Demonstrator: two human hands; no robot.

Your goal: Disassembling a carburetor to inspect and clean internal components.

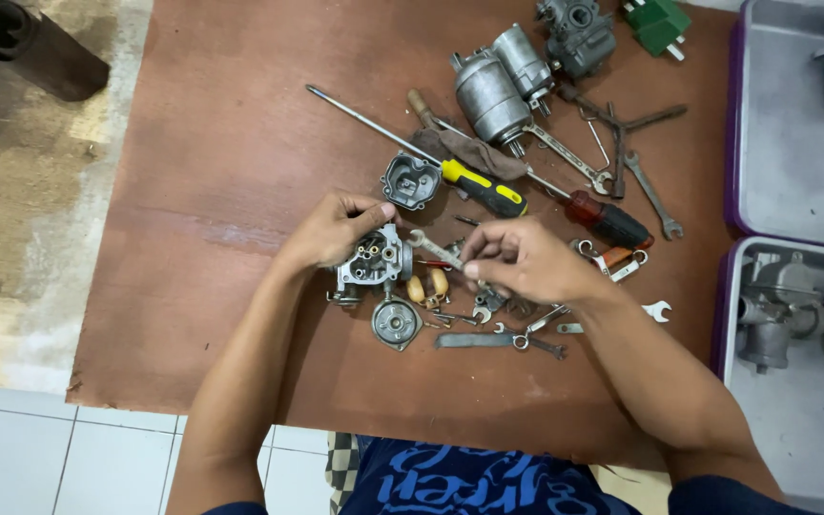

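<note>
brown surface (pixel 221 172) strewn with tools; my left hand (pixel 331 232) grips the carburetor body (pixel 374 259), right hand (pixel 526 259) fingers pinch a small wrench (pixel 434 248) just beside it

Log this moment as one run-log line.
left hand: shut on carburetor body | right hand: shut on small wrench | surface: brown board | nearby: yellow-handled screwdriver, float bowl

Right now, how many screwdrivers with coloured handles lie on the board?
2: a yellow-and-black-handled screwdriver beside the grey cover, and a red-and-black-handled screwdriver just right of it. Others may be hidden under the hands.
</note>
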